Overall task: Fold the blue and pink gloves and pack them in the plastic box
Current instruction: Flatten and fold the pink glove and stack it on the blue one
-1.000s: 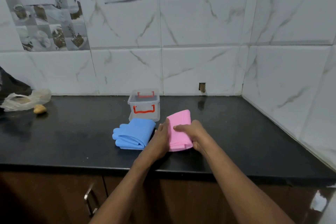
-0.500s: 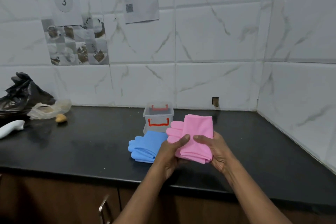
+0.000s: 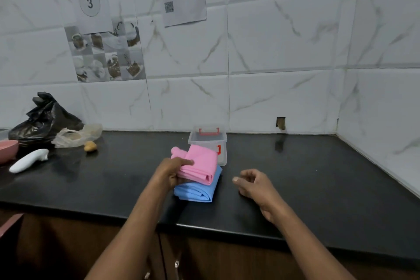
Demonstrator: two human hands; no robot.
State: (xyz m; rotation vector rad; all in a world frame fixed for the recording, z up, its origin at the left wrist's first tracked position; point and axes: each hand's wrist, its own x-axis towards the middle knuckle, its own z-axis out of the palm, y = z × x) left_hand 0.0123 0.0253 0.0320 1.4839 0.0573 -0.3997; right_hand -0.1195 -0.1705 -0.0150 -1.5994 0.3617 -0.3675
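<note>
Folding looks done on both pairs: the pink gloves (image 3: 201, 165) sit as a neat bundle pinched in my left grip (image 3: 170, 173), thumb on top and fingers beneath, right over the folded blue gloves (image 3: 197, 191), which lie on the table (image 3: 318, 177) just before the plastic box (image 3: 209, 140). Whether pink already rests on blue I cannot tell. My right grip (image 3: 256, 185) hangs beside them, fingers relaxed, holding nothing. Packing is what's left, I judge: the box stands open behind and neither pair is in it yet
</note>
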